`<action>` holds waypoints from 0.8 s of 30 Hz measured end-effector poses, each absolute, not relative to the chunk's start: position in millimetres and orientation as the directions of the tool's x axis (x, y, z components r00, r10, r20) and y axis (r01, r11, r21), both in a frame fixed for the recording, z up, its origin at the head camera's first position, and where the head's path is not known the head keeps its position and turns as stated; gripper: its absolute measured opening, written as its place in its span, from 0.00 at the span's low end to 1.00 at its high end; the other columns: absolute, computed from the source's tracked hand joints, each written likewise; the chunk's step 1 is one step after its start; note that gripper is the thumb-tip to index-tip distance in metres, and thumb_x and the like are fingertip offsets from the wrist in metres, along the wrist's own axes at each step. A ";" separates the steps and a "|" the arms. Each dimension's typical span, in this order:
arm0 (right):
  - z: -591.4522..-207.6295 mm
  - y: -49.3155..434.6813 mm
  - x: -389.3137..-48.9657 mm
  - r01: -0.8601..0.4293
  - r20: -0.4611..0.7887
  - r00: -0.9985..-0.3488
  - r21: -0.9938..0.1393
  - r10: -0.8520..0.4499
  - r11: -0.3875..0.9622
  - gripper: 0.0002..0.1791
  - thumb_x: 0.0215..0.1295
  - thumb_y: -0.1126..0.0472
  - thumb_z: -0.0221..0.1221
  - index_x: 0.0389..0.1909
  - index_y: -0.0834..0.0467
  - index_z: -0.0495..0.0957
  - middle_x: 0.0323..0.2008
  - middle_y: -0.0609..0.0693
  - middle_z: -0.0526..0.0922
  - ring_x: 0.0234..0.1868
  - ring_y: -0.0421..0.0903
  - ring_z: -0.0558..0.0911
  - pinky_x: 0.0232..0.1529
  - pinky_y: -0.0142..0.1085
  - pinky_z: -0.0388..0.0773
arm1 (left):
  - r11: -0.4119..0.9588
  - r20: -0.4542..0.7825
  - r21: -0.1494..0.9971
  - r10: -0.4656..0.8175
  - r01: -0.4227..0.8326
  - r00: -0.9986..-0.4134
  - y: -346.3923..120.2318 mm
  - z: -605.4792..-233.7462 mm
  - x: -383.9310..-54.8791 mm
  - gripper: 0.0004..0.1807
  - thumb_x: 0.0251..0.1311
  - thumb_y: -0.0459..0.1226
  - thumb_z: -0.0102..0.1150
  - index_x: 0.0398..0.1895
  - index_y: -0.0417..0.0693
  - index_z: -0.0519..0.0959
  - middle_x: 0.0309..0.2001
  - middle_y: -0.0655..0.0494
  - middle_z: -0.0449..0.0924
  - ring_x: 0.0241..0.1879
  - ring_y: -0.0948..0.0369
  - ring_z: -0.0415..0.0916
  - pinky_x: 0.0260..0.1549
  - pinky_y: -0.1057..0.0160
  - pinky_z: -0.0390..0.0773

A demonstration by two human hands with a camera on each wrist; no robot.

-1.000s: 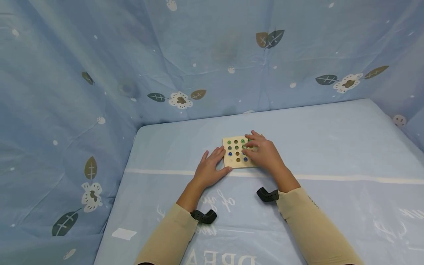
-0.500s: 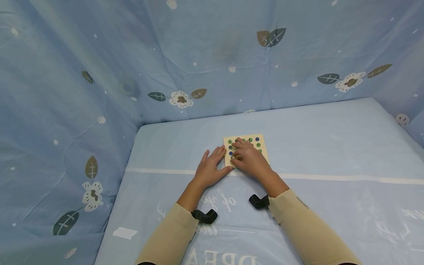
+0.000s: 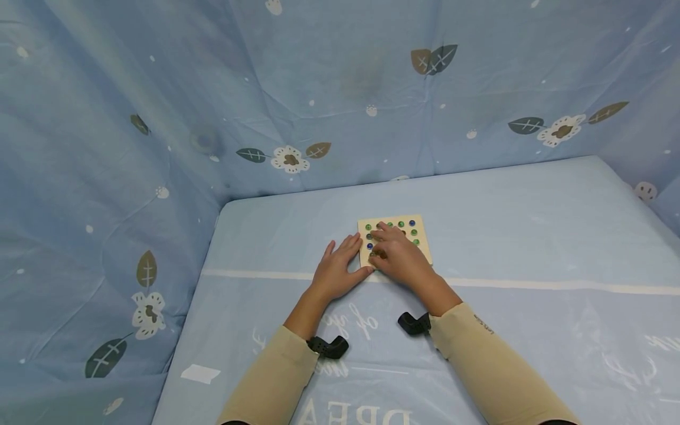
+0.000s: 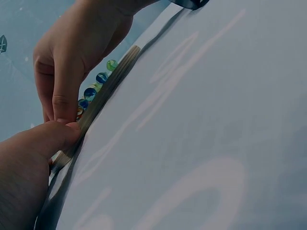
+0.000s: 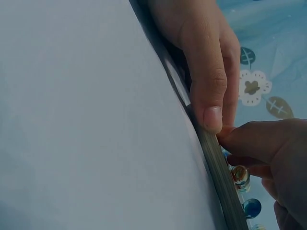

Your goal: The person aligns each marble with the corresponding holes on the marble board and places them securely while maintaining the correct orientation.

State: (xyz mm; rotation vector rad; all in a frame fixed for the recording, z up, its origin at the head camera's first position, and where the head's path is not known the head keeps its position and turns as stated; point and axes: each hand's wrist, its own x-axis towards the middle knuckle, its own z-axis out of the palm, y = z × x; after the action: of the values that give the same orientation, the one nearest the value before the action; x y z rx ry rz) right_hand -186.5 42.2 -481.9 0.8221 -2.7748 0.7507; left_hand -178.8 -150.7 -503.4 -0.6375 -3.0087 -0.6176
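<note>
A pale wooden board (image 3: pixel 424 256) with rows of glass marbles, green (image 3: pixel 401 224), blue (image 3: pixel 412 223) and amber, lies on the bed-like blue surface. My left hand (image 3: pixel 335 275) rests against its left side with fingers extended, the thumb (image 5: pixel 213 117) at the near left corner. Over the left part of the board, my right hand (image 3: pixel 399 254) brings thumb and index finger together on a marble at that same corner; the fingers mostly hide it. Close by in the right wrist view sit an amber marble (image 5: pixel 241 175) and a blue marble (image 5: pixel 252 208).
Blue patterned cloth (image 3: pixel 366 88) hangs as walls behind and at both sides. A white paper-like patch (image 3: pixel 199 374) lies at the front left of the printed cover (image 3: pixel 531 336). Black wrist cameras (image 3: pixel 332 347) stick out from both sleeves.
My right hand has moved left across the board, from its middle to its near left corner, where it stays. The left hand holds its place at the board's edge.
</note>
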 end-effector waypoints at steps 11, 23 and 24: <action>-481.0 43.2 -185.8 -0.530 0.251 -0.848 -0.442 -0.467 0.724 0.12 0.60 0.53 0.63 0.36 0.57 0.85 0.63 0.54 0.72 0.72 0.51 0.57 0.72 0.50 0.51 | 0.849 0.072 0.366 0.383 0.382 -0.921 -149.9 -504.8 -179.6 0.43 0.58 0.65 0.46 0.73 0.56 0.54 0.73 0.66 0.49 0.73 0.65 0.46 0.72 0.50 0.41; -466.6 61.5 -188.9 -0.460 0.298 -0.887 -0.503 -0.353 0.731 0.16 0.60 0.52 0.63 0.42 0.59 0.84 0.61 0.53 0.74 0.72 0.51 0.58 0.72 0.50 0.51 | 0.832 0.072 0.386 0.405 0.399 -0.912 -154.4 -503.9 -178.3 0.42 0.59 0.63 0.49 0.73 0.53 0.56 0.73 0.62 0.50 0.73 0.63 0.47 0.72 0.50 0.42; -465.1 64.6 -189.9 -0.438 0.285 -0.898 -0.509 -0.335 0.741 0.17 0.60 0.51 0.62 0.44 0.59 0.83 0.62 0.53 0.73 0.72 0.51 0.57 0.72 0.50 0.50 | 0.830 0.067 0.392 0.405 0.397 -0.912 -155.1 -503.4 -177.8 0.43 0.59 0.63 0.49 0.73 0.53 0.56 0.74 0.62 0.50 0.73 0.63 0.47 0.72 0.51 0.42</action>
State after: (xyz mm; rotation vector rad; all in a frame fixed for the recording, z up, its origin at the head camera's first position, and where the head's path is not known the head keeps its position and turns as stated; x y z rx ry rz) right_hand -189.9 64.6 -465.1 0.6202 -2.7656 0.8745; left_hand -177.8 -155.1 -503.4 -0.6625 -3.0227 -0.6417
